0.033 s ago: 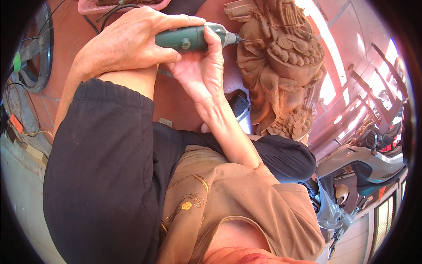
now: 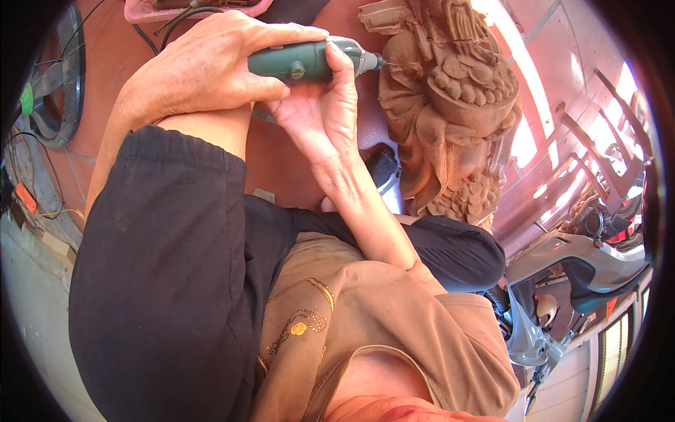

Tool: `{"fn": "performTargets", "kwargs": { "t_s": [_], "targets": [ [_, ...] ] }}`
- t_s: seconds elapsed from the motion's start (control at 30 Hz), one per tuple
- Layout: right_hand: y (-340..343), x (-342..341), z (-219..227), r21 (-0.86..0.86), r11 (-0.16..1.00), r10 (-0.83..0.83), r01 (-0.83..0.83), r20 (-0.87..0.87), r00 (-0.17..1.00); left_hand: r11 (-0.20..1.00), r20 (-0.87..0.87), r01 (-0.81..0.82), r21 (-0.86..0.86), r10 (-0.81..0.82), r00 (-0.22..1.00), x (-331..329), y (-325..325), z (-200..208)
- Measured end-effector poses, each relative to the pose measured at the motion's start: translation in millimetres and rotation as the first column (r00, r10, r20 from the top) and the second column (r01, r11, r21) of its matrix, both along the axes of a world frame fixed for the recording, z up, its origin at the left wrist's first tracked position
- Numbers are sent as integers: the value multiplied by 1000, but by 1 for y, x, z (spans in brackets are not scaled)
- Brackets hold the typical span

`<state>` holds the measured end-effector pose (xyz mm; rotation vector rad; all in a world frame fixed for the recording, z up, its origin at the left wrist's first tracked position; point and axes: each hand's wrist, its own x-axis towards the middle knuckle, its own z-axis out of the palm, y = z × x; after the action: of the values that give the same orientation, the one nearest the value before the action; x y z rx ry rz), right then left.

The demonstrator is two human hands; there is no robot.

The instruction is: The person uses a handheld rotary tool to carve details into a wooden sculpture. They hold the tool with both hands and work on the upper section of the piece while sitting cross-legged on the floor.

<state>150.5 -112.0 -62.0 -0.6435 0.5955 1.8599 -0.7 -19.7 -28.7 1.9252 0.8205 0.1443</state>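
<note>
A green rotary tool point(image 2: 299, 65) lies level between my hands, its thin bit pointing right at a brown carved figure point(image 2: 457, 116). My left hand point(image 2: 200, 67) grips the tool's rear from above, index finger stretched along its top. Under and around the front of the body, my right hand point(image 2: 320, 109) holds it with the thumb up against its side. The bit's tip meets or nearly meets the figure's left edge; which one I cannot tell. The carving shows draped folds and rounded clusters. My left forearm rests against my raised left knee.
A pink basin point(image 2: 200, 10) and dark cables are at the upper left, with a wheel point(image 2: 63, 84) at the far left. Beside the carving sits a small black object point(image 2: 382, 167). A grey motorbike point(image 2: 590, 264) stands at the right, below curved wooden pieces point(image 2: 598, 148).
</note>
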Motion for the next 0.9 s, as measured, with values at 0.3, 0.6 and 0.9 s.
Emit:
{"fn": "performTargets", "kwargs": {
  "t_s": [0.3,0.6,0.9],
  "targets": [
    [-1,3,-5,13,1000,4,-4,13,1000,1000,6,-4,-15,4,1000,2,0,-5],
    [-1,-2,-1,1,1000,2,-2,-9,1000,999,-63,7,-32,-9,998,-1,0,3],
    [-3,-3,-2,-10,1000,2,-2,-15,1000,997,-27,-38,65,40,999,2,-3,8]
  ]
}}
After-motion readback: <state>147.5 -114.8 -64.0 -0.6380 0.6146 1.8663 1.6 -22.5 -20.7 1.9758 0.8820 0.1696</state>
